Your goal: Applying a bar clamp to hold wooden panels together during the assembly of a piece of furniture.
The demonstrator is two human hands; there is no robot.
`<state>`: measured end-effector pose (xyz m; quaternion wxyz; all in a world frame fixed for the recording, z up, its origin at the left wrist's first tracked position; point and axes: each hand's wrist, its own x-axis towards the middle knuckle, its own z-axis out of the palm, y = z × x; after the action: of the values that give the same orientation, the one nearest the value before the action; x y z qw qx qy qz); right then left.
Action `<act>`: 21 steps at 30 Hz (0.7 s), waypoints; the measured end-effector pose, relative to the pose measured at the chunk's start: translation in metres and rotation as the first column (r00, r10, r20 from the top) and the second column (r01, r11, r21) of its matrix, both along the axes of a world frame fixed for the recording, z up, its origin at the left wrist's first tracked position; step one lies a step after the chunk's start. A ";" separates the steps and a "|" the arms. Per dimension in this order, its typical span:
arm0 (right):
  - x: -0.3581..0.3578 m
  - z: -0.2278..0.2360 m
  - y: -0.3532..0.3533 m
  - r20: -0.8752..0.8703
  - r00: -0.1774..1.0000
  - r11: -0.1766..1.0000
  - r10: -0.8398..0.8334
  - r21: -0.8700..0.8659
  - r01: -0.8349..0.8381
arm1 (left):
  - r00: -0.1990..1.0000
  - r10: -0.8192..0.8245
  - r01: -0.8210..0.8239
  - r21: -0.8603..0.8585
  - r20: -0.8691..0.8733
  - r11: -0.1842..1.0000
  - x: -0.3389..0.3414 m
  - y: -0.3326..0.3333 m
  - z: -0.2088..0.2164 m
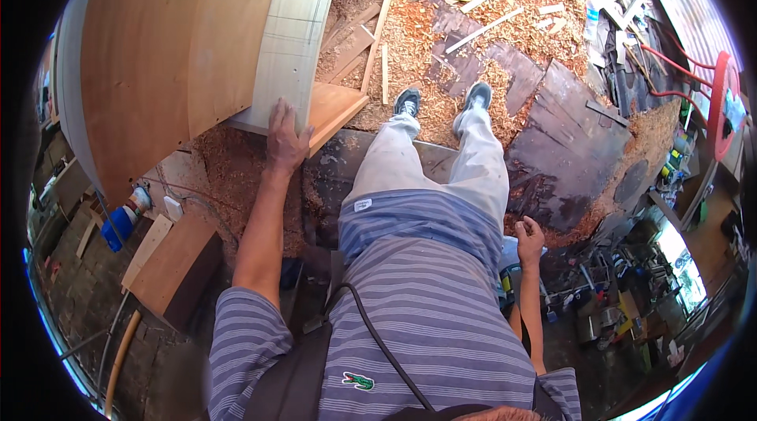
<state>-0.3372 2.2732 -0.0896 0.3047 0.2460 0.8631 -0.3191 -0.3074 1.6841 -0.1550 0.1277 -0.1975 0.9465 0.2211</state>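
My left hand lies on the near end of a pale wooden board, fingers stretched over its face and thumb apart near its right edge. Pencil-like lines cross this board. It adjoins a large brown wooden panel on its left. Just right of my left hand, a reddish-brown wooden piece juts out from beneath the board. My right hand hangs beside my right hip, its fingers loosely curled in; no object shows in it.
Wood shavings and thin offcuts cover the floor ahead, around a dark sheet. A red wheel stands at the right, above cluttered tools. On the left are a wooden block and a blue container.
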 end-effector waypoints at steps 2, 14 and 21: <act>-0.013 -0.001 0.001 0.019 0.999 0.999 0.029 0.015 -0.029 | 0.992 0.102 -0.103 -0.015 -0.076 0.995 -0.028 0.001 -0.001; -0.165 -0.092 0.029 0.027 0.938 0.938 0.346 0.021 -0.346 | 0.965 -0.008 -0.068 -0.279 -0.261 0.958 -0.254 -0.029 -0.058; -0.296 -0.190 -0.007 0.069 0.961 0.953 0.268 -0.167 -0.254 | 0.955 -0.146 0.012 -0.458 -0.258 0.889 -0.280 -0.042 -0.073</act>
<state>-0.6333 2.2665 -0.2799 0.4015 0.1193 0.8455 -0.3312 -0.5877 1.6422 -0.2282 -0.0507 -0.1485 0.9875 0.0161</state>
